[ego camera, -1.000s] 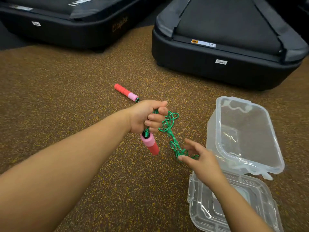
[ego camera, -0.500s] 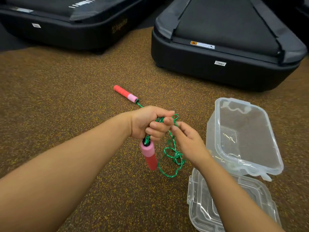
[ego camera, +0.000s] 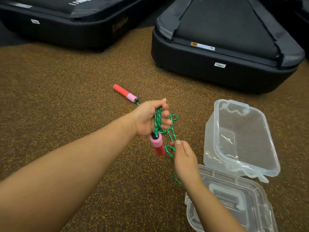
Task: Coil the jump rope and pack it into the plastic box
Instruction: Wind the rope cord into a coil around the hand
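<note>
Your left hand [ego camera: 148, 119] grips rope coils [ego camera: 158, 117], handle [ego camera: 157, 145] dangling below; right hand [ego camera: 184, 158] pinches the trailing strand [ego camera: 172, 136] just beneath.

The rope [ego camera: 158, 118] at the centre of the frame was bright green with a pale and dark braided fleck. The handle [ego camera: 157, 144] hanging just below centre was pale pink at its top and red beneath, capped in black where the cord entered. The second handle [ego camera: 125, 93], left of centre and higher up, was red with a faint ribbed pattern, then pale pink, ending in a black collar. The floor [ego camera: 58, 97] was dark brown, speckled all over with yellow. The box [ego camera: 240, 136] at right and the lid [ego camera: 234, 198] at lower right were clear, colourless plastic. The machines [ego camera: 225, 74] across the top were black with grey edging, small white labels and one orange warning mark.
</note>
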{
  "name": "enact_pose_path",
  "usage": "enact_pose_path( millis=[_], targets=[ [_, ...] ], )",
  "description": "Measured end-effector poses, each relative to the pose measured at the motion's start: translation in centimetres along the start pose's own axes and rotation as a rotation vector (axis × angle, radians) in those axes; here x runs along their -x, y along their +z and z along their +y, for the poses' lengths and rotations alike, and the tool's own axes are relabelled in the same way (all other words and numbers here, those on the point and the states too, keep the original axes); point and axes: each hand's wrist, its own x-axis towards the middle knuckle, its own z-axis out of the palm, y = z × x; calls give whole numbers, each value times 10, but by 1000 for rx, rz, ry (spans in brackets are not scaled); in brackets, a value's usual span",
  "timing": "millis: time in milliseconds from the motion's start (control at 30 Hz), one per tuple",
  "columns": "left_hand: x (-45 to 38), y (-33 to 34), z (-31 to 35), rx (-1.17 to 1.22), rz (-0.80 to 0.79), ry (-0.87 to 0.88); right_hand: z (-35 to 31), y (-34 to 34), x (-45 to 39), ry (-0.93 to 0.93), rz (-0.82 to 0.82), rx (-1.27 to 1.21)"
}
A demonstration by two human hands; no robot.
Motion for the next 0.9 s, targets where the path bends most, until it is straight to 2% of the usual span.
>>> enact_pose_path(
  millis=[100,167,267,433,633,800,900],
  targets=[
    [2,0,0,12,13,-1,1,1,-1,119,-44,-173],
    [4,2,2,39,15,9,4,4,0,104,6,-216],
    [4,2,3,45,13,30,1,7,9,-19,71,-135],
    [-1,-3,1,-7,40,7,-19,2,22,-280,74,19],
    [-1,-3,-2,-215,27,-62,-42,-13,19,-472,-76,22],
    [-1,-2,-8,-408,-35,-125,-58,-39,1,-620,-132,48],
    [3,0,-7,-469,-167,-215,-69,-49,-12,-672,-104,91]
  ],
)
